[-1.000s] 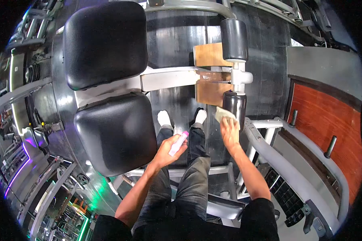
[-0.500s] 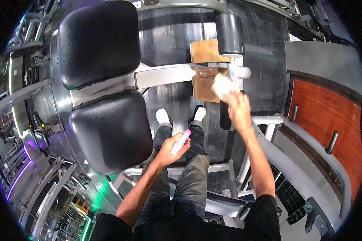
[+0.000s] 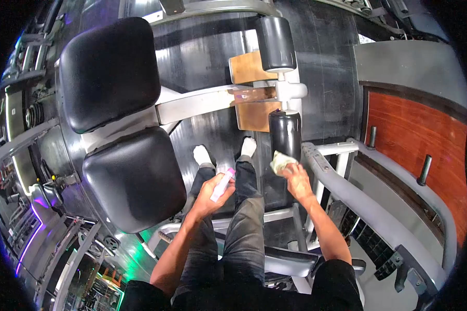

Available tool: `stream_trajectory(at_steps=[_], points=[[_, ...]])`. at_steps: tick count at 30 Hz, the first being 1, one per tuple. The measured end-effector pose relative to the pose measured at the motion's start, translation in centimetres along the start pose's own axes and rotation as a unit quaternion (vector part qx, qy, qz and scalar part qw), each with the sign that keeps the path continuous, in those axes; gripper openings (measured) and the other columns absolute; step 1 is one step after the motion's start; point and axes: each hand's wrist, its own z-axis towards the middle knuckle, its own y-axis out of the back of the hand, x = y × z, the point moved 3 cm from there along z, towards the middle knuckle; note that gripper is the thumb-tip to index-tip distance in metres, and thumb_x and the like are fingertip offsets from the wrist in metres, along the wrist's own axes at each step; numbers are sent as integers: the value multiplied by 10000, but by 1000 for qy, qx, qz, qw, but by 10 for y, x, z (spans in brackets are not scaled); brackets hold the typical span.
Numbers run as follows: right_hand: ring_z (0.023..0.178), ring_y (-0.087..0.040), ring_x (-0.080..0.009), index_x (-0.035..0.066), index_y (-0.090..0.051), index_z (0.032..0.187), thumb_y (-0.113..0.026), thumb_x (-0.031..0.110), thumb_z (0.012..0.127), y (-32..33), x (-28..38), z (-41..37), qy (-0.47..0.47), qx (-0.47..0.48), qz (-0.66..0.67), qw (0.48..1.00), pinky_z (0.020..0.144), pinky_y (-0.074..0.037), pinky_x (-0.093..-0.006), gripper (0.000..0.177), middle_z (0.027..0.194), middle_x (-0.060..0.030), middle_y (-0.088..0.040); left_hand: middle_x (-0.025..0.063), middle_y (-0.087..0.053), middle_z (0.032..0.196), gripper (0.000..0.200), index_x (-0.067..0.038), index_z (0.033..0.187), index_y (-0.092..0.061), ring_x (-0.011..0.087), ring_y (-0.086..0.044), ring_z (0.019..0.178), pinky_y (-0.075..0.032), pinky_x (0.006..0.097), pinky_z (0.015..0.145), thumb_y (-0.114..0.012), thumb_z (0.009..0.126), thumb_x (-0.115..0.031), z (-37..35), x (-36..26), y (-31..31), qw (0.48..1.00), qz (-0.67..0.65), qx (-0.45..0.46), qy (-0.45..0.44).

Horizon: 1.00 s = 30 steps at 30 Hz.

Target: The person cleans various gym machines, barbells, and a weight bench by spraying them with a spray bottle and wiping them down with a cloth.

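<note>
With the fingers of your right hand (image 3: 298, 181) bunching the crumpled cloth (image 3: 281, 161) against the near end of the lower roller pad (image 3: 284, 133) and your left hand (image 3: 208, 199) gripping the spray bottle (image 3: 222, 185) over your legs (image 3: 244, 217), a pad that turns under pressure could let the cloth slip off.

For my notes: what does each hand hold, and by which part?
Left hand grips a small bottle around its lower body, pink cap free. Right hand clutches a crumpled cloth by its near end.
</note>
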Motion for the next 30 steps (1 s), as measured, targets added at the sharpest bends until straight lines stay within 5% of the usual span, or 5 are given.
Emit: stream_trajectory(at_steps=[4,8,16,20,30], points=[[1098,-589,-343,131,-694,1057,-593,-13,819,-18,1,-18,-45,186,262,946,945,-484,-417,296,1139,-116,-617,-4,-584,787,159,-59,1005,-621,65,-522,704,-444,250,636,-677,870,-123,4,-1,-3,1000,7,-7,17],[1104,-598,-293,64,-671,1037,-554,-57,850,14,2,8,2,-64,425,903,962,-468,-371,252,1096,-125,-621,5,-585,745,160,-54,1006,-624,78,-547,671,-466,262,623,-673,872,-129,19,-16,-4,998,-9,-1,55],[1155,-563,-333,78,-674,1152,-540,-59,842,127,-29,169,10,-389,224,894,1000,-433,-390,365,1239,-158,-611,41,-635,806,164,-46,1001,-619,95,-578,732,-478,269,670,-683,874,-128,81,-32,-20,997,56,-28,-45],[1336,-419,-346,141,-661,1161,-554,-46,792,85,-49,236,113,-244,-11,963,1114,-321,-483,428,1316,-133,-573,48,-643,842,151,-29,994,-615,101,-583,772,-479,271,702,-675,878,-105,104,-35,-37,996,20,-49,-75],[1380,-383,-297,145,-626,1236,-538,21,830,79,-50,230,70,-224,15,972,1170,-280,-443,434,1400,-105,-517,29,-623,808,124,-39,983,-607,80,-556,729,-470,258,674,-658,885,-96,128,-51,-62,999,4,-33,-17]])
